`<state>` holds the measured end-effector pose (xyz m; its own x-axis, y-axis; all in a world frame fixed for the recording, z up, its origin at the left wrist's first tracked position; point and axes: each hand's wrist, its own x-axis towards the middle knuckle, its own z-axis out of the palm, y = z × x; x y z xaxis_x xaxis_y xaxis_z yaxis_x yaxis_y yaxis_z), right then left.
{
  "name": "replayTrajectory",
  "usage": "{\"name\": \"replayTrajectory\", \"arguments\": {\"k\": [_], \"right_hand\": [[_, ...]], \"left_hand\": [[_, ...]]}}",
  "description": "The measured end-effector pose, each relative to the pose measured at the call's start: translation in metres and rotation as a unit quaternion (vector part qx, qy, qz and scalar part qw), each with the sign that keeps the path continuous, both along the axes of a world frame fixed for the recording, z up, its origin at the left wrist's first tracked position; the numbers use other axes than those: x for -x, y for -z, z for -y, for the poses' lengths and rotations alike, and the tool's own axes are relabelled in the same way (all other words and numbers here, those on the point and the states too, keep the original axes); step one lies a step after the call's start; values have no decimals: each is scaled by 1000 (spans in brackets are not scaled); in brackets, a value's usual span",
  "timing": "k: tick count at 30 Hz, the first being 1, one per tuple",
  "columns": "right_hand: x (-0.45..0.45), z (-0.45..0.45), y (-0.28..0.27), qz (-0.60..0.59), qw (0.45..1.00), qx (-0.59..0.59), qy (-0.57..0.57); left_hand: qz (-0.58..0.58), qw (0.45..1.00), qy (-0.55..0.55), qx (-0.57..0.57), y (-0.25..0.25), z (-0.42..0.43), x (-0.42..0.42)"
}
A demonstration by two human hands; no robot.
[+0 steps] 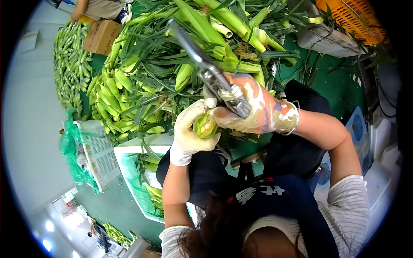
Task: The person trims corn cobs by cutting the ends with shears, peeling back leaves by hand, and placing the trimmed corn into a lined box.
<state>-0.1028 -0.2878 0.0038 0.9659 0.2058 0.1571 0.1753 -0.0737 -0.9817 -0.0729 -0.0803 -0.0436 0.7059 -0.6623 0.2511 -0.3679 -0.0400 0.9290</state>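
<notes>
My left hand [188, 127], in a pale glove, is closed around an ear of corn [205, 126] whose cut end faces the camera, showing a yellow-green face. My right hand [256, 105], in a patterned glove with orange and white patches, grips a metal tool [189, 43] that looks like pruning shears. Its long grey arm points up and left, past the pile. The right thumb lies close beside the corn's cut end. Just beyond both hands is a heap of unhusked corn and leaves [150, 64].
Trimmed green ears [114, 92] lie at the heap's left, with more produce [71, 64] along the wall. A cardboard box [101, 37], a white crate [101, 150] with green netting, a lined bin [133, 185] and an orange crate [352, 19] surround me. Another person's hand [77, 16] shows at top left.
</notes>
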Motion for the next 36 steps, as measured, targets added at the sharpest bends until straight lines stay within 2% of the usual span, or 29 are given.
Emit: {"name": "replayTrajectory", "arguments": {"k": [1,2,4,5,6,7,9,10,12,13,15,16,17,19,20,21,22,24,25,26,29,30,31,32,33,35,36], "right_hand": [[4,-1,-5,-17,999,-38,10],[7,-2,-8,-17,999,-37,8],[11,-4,-12,-111,976,-188,15],[11,-6,-9,-111,976,-187,15],[11,-8,-5,-81,976,-200,22],[11,-10,-4,-50,975,-213,28],[13,-15,-9,-106,938,-330,20],[13,-15,-10,-111,962,-243,54],[13,-16,-11,-112,978,-153,82],[12,-18,-9,-131,962,-229,71],[11,-25,-7,-164,909,-380,45],[15,-32,-12,-157,892,-412,98],[15,-36,-10,-157,869,-457,107],[18,-24,-14,-215,874,-429,77],[23,-22,-3,-199,867,-453,55],[24,-20,-8,-196,895,-394,78],[26,-18,-5,-196,881,-426,67],[23,-13,-11,-139,923,-355,49],[21,-9,-11,-140,924,-353,49],[20,-4,-10,-96,959,-263,51],[16,4,-28,-89,985,-141,53],[12,7,-35,-64,994,-74,52],[7,9,-38,-40,998,-5,51],[1,9,-29,-10,997,13,79],[-5,12,-25,33,991,92,93],[-17,15,-12,139,961,204,125],[-17,15,-18,76,973,204,79]], "left_hand": [[77,997,20,4,0,2,-4],[77,997,18,5,-3,4,-5],[74,997,23,-6,-9,8,-7],[75,997,23,-6,-8,8,-5],[-43,999,-30,-1,-8,11,-2],[-35,997,-63,28,-8,16,0],[-14,988,-129,84,-13,29,4],[-71,980,-150,107,-6,29,8],[-162,952,-194,174,0,36,13],[-218,933,-248,142,3,33,14],[-241,911,-194,271,-5,34,14],[-256,911,-220,239,-10,34,10],[-316,874,-243,279,-15,35,7],[-376,849,-177,327,-24,30,1],[-383,844,-162,338,-20,27,0],[-385,850,-145,329,-20,26,-3],[-393,852,-136,318,-21,26,-3],[-402,852,-126,310,-19,28,-2],[-414,851,-108,305,-15,27,-2],[-427,849,-89,299,-12,28,-2],[-410,858,-119,286,-15,30,2],[-394,881,-113,237,-16,28,2],[-377,901,-106,188,-17,27,1],[-346,915,-122,168,-19,28,4],[-334,924,-115,146,-15,27,6],[-322,930,-107,138,-9,29,10],[-294,942,-99,127,-8,33,10]]}}
